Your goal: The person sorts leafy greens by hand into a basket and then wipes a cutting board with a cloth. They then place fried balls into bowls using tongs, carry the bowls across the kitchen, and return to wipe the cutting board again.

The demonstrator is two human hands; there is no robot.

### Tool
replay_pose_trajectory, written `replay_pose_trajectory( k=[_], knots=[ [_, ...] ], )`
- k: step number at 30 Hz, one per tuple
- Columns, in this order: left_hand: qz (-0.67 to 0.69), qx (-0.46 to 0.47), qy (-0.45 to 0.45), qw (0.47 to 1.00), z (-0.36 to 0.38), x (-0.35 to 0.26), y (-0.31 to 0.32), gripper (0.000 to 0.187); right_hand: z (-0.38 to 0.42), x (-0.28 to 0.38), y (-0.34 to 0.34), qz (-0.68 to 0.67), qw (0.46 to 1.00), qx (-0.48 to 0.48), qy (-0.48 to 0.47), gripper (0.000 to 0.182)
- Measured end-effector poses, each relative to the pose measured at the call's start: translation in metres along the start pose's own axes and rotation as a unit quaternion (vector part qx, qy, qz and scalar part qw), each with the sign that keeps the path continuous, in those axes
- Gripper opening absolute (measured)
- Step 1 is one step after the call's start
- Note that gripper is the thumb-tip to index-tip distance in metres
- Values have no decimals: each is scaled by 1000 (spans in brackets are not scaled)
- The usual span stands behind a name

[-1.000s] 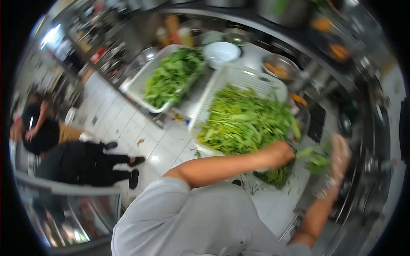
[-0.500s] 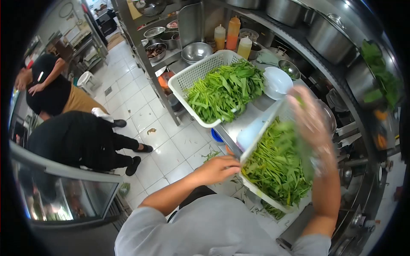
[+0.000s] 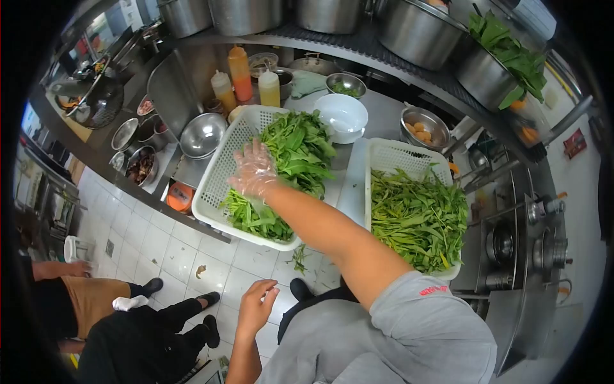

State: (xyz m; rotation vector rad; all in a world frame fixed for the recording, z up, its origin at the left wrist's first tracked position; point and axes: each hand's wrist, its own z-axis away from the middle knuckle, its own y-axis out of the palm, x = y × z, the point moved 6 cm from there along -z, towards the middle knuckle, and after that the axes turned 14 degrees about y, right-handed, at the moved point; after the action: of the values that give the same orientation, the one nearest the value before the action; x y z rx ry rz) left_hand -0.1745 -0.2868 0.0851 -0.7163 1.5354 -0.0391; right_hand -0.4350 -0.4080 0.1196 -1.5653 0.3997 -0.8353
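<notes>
My right hand [image 3: 254, 171], in a clear plastic glove, lies with spread fingers on the left side of the leafy green vegetables [image 3: 297, 150], touching them. These greens fill a white perforated basket [image 3: 208, 201] on the steel counter. My bare left hand [image 3: 257, 306] hangs in front of the counter, above the floor, loosely bent and holding nothing. To the right, a second white basket [image 3: 409, 157] holds more long-stemmed greens [image 3: 419, 221], with yellowish stems among them. Neither hand touches this one.
White bowls [image 3: 342, 116] and squeeze bottles [image 3: 240, 73] stand behind the baskets. A steel bowl [image 3: 203, 136] sits at left, a bowl of round brown items [image 3: 425, 128] at right. Large pots [image 3: 419, 32] line the overhead shelf. Two people in black [image 3: 137, 345] stand at lower left.
My right hand has moved left from above the right basket to the greens in the left basket. My left hand has come off the right basket's rim. The view has turned right.
</notes>
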Motion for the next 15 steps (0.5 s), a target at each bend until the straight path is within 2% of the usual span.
replay_pose_trajectory(
  k=[1,3,5,7,8,9,11,15],
  knots=[
    [0,-3,15,1000,2,3,1,20,3,1,3,-44,999,11,-16,78],
    [11,6,16,1000,1,9,5,20,6,4,-3,-71,997,-7,-23,77],
    [15,11,35,999,-5,5,5,20,2,6,-40,-122,991,44,2,79],
    [76,57,0,996,-10,1,18,20,6,5,-71,-120,991,59,-14,79],
    [84,76,1,994,-14,-3,24,21,13,4,-90,-195,979,53,-30,79],
    [87,90,5,992,-18,-5,29,21,24,3,-112,-269,961,46,-45,78],
    [91,137,44,985,-26,-12,44,21,60,-11,-173,-326,943,19,-57,76],
    [105,224,76,966,-41,-23,77,20,152,-80,-260,-446,894,-34,-5,61]
  ],
)
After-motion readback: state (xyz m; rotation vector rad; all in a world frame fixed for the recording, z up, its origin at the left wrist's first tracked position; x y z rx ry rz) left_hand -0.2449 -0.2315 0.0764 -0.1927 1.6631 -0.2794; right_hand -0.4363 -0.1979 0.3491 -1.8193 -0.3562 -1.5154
